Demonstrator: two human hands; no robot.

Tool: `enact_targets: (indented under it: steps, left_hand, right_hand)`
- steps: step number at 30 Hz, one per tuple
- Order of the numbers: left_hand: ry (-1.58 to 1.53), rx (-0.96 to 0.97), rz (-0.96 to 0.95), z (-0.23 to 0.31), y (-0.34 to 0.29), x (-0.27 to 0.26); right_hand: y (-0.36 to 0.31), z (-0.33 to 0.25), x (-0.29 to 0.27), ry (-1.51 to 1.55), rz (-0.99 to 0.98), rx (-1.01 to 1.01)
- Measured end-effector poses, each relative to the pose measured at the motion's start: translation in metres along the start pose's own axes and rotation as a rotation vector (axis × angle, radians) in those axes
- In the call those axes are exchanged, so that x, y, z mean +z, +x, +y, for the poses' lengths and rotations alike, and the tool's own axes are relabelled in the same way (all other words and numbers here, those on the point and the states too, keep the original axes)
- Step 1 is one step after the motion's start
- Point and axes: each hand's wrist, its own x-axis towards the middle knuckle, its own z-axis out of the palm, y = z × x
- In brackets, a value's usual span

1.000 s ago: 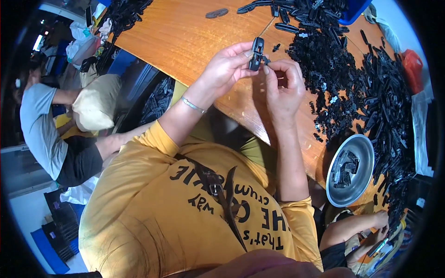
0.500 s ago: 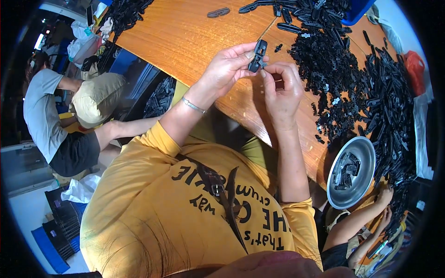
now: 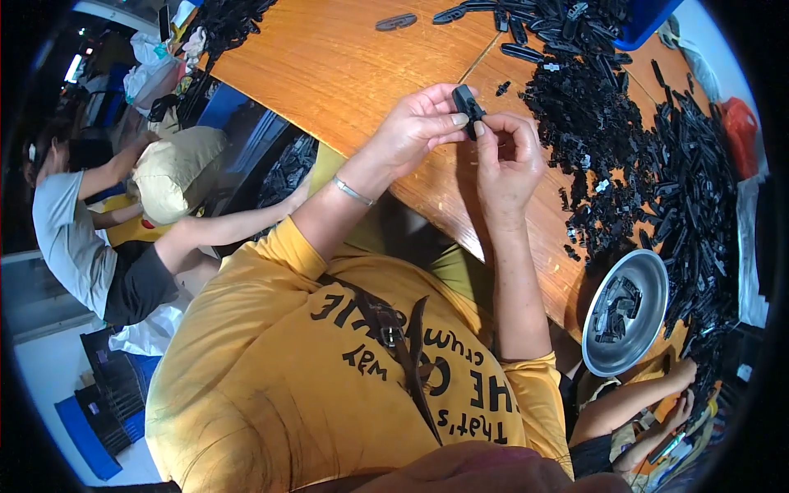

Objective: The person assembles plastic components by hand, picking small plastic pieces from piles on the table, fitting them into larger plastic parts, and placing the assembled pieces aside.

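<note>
My left hand [image 3: 421, 130] grips an oblong black plastic part [image 3: 466, 105] between thumb and fingers, above the wooden table. At that part's lower end, my right hand [image 3: 508, 156] has its thumb and forefinger pinched together. Whether a separate small piece sits between those right fingertips is hidden. Just beyond my hands, a single small black piece [image 3: 503, 88] lies on the table. To its right spreads a pile of small black pieces [image 3: 588, 123].
Longer black parts [image 3: 699, 205] are heaped along the right side. A metal bowl [image 3: 655, 271] holding some black pieces stands at the near right edge. One co-worker's hands [image 3: 678, 386] reach in at lower right; another person [image 3: 74, 222] sits at left beside a beige sack [image 3: 181, 172].
The black part has turned in my left hand, showing its side rather than its slotted face. My right fingers still meet its lower end. The seated person at left has leaned and raised an arm.
</note>
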Motion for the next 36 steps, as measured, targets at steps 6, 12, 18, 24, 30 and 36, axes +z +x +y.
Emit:
enact_targets:
  steps: [6,12,18,24,30,36]
  left_hand:
    - [0.027,0.013,0.045,-0.004,-0.001,0.003]
    - [0.129,0.121,0.047,-0.011,-0.003,0.005]
    - [0.418,0.221,0.075,-0.012,-0.007,0.019]
    - [0.412,0.167,0.108,-0.011,-0.009,0.012]
    - [0.334,0.063,0.091,-0.017,-0.01,-0.012]
    - [0.273,0.001,0.295,0.031,0.011,-0.029]
  right_hand:
    - [-0.004,0.012,0.001,-0.01,-0.004,-0.029]
    - [-0.007,0.017,0.0,-0.112,-0.07,-0.023]
    - [-0.017,0.033,0.004,0.068,-0.105,0.317]
    - [-0.016,0.033,0.003,0.067,-0.196,0.363]
    - [-0.011,0.028,0.001,-0.021,-0.294,0.394]
    - [0.036,0.006,-0.013,-0.347,-0.314,0.098]
